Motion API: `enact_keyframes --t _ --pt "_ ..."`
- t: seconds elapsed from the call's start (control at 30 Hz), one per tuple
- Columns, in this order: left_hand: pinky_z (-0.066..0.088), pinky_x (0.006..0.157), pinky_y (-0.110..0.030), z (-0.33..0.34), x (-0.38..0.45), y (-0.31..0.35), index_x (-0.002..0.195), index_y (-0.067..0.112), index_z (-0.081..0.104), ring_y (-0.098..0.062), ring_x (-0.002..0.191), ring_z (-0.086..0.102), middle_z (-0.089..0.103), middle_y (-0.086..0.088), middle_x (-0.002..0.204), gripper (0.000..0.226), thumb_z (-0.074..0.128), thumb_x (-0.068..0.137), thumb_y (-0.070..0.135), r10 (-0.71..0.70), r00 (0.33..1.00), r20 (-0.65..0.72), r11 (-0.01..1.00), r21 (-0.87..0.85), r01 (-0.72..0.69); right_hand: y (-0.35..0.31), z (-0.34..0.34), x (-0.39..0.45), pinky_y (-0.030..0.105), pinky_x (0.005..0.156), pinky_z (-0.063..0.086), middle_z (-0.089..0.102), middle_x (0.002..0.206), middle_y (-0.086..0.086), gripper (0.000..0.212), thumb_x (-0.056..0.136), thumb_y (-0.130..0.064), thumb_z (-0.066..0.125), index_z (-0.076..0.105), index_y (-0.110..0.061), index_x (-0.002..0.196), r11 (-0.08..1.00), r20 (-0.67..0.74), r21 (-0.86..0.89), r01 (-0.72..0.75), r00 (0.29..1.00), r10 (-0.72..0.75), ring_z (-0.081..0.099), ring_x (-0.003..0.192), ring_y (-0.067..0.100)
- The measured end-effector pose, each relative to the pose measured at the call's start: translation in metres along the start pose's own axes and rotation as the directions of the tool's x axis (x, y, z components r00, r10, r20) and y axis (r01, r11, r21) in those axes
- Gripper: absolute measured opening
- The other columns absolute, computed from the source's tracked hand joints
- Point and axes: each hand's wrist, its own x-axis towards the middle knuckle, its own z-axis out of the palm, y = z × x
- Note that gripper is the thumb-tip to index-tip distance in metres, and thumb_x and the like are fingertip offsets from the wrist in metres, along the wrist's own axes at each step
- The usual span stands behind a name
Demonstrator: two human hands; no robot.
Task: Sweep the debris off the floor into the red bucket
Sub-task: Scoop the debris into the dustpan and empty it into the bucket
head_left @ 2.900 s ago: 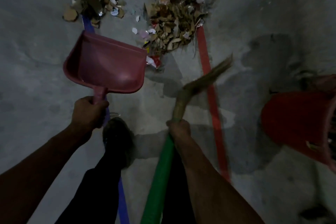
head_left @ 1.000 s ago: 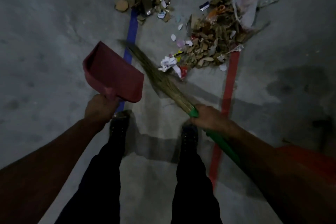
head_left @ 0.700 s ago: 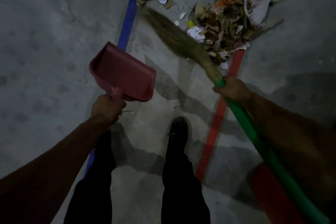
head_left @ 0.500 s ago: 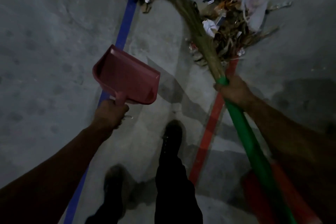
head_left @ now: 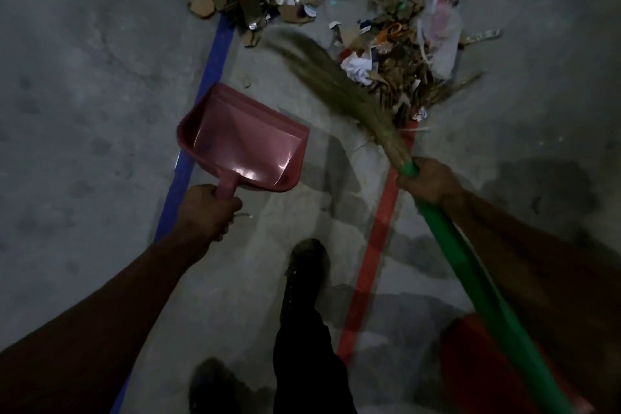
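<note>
Two heaps of debris lie on the floor [head_left: 84, 77] far ahead: the big pile [head_left: 400, 70] sits by the red line [head_left: 379, 239], and the small pile [head_left: 258, 3] sits on the blue line [head_left: 215, 57]. Both are mostly torn card, paper and wrappers

The broom [head_left: 339, 84] has its soft brush end low between the piles, just beside the big one. The right hand [head_left: 428, 183] is wrapped tight round the green stick where the brush starts. The left hand [head_left: 208, 212] is curled round the handle of the pink dustpan [head_left: 245, 141], which is empty and looks to be held up off the floor

To do this well, I think the dustpan should go down flat, with its front edge tight on the floor close to the rubbish. Then short, gentle pulls of the broom would drag bits in without flicking them away

The red bucket [head_left: 470, 366] is at the bottom right, dark, partly behind the stick and cut off by the edge. The brush tip is blurry, so I cannot tell if it touches the floor. The top of the rubbish is cut off too
</note>
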Motion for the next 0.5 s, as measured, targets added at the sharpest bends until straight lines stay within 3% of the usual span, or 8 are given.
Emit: enact_keyframes --t 0.1,0.23,0.37,0.5 --pt "0.032 0.037 -0.022 0.004 0.000 0.007 0.069 0.007 0.055 -0.014 0.034 0.041 0.050 -0.003 0.043 0.013 0.063 0.079 0.004 0.010 1.000 0.028 1.000 -0.003 -0.010 -0.007 -0.013 0.000 0.043 0.081 0.056 0.067 0.109 0.017 0.046 0.088 -0.034 0.065 0.059 -0.012 0.128 0.999 -0.056 0.039 0.016 0.998 -0.014 0.067 0.090 0.035" --pt "0.032 0.035 -0.021 0.005 -0.003 0.019 0.075 0.007 0.056 -0.013 0.034 0.042 0.052 -0.005 0.047 0.008 0.062 0.080 0.004 0.031 0.998 0.049 1.000 0.000 -0.031 -0.010 -0.018 -0.019 0.048 0.076 0.058 0.066 0.092 0.010 0.037 0.087 -0.031 0.068 0.061 -0.019 0.121 0.974 -0.078 0.224 0.022 0.997 -0.004 0.065 0.078 0.031" --pt "0.032 0.038 -0.022 0.005 -0.002 0.032 0.079 0.006 0.056 -0.016 0.037 0.042 0.053 -0.008 0.053 0.006 0.061 0.081 0.004 0.051 0.995 0.080 0.998 0.019 -0.053 -0.006 -0.011 -0.040 0.037 0.058 0.054 0.063 0.074 0.001 0.032 0.086 -0.025 0.070 0.063 -0.030 0.117 0.892 -0.108 0.452 0.029 0.994 0.023 0.060 0.058 0.023" --pt "0.032 0.039 -0.021 0.003 0.000 0.039 0.078 0.006 0.056 -0.016 0.038 0.041 0.052 -0.008 0.053 0.007 0.061 0.082 0.003 0.053 0.992 0.117 0.998 0.040 -0.058 -0.006 -0.006 -0.055 0.031 0.051 0.051 0.064 0.068 -0.004 0.026 0.085 -0.023 0.069 0.062 -0.044 0.098 0.855 -0.174 0.511 0.093 0.985 -0.003 0.060 0.051 0.014"
